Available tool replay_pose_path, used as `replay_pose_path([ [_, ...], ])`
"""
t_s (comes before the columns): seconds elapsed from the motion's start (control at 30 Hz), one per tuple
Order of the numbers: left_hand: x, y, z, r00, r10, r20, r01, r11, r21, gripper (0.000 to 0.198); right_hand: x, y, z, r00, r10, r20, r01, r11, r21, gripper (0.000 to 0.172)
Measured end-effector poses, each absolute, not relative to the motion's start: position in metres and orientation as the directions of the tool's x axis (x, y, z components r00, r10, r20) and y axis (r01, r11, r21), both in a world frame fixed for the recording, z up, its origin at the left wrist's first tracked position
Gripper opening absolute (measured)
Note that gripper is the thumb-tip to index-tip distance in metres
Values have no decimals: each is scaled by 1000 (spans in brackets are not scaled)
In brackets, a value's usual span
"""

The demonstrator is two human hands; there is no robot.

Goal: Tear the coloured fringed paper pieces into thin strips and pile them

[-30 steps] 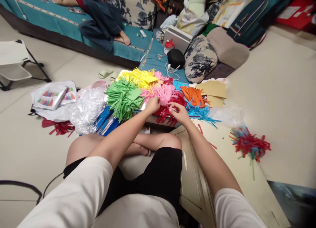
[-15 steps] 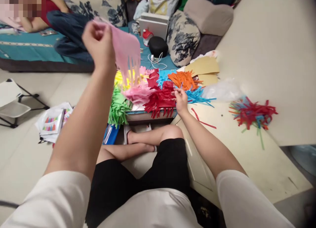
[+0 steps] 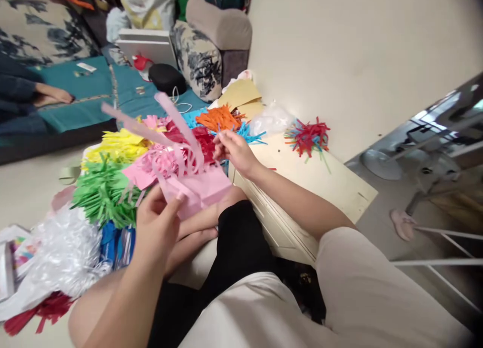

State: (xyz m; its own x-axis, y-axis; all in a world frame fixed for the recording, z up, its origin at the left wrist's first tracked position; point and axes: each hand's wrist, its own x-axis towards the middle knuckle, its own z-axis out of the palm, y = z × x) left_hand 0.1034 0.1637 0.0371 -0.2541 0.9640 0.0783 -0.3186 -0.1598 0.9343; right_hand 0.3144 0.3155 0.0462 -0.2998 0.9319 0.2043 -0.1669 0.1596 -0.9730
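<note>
Evidently, I have the pink fringed paper pinched between the thumb and fingers of the left hand, above the legs and on the near side of the pink pile. My right hand curls beside the red fringe; I cannot tell whether its fingertips grip anything. For good handling, I should support the paper's solid band and let its strips separate without snagging.

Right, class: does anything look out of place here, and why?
Dark red fringed paper lies on the floor at lower left, away from the other fringed bundles. Multicoloured strips lie tangled on the cream panelled surface, unlike those single-colour bundles.
</note>
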Motion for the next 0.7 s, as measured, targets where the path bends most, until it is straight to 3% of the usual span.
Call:
replay_pose_path([
  [0.07, 121, 154, 13, -144, 985, -94, -509, 7, 861, 46, 344, 279, 39, -364, 930, 44, -123, -1, -992, 58],
  [0.17, 155, 142, -18, -45, 952, -303, -679, 193, 708, 42, 391, 220, 23, -451, 878, -158, -55, -205, -977, 88],
  [0.27, 197, 134, -36, 12, 894, -449, -762, 299, 574, 26, 424, 163, 8, -474, 858, -196, -36, -242, -970, 124],
  [0.37, 233, 132, -39, 48, 893, -447, -772, 317, 551, 27, 437, 117, -4, -361, 903, -231, -19, -255, -967, 135],
  [0.5, 259, 132, -28, 100, 930, -353, -755, 302, 582, 39, 439, 86, -18, -25, 980, -196, 40, -195, -980, 129],
  [0.57, 264, 133, -18, 161, 935, -315, -732, 327, 597, 46, 440, 82, -19, 70, 985, -155, 31, -157, -987, 117],
  [0.7, 267, 132, 2, 268, 924, -271, -671, 381, 636, 46, 445, 81, -2, 10, 982, -190, -143, -187, -972, 60],
])
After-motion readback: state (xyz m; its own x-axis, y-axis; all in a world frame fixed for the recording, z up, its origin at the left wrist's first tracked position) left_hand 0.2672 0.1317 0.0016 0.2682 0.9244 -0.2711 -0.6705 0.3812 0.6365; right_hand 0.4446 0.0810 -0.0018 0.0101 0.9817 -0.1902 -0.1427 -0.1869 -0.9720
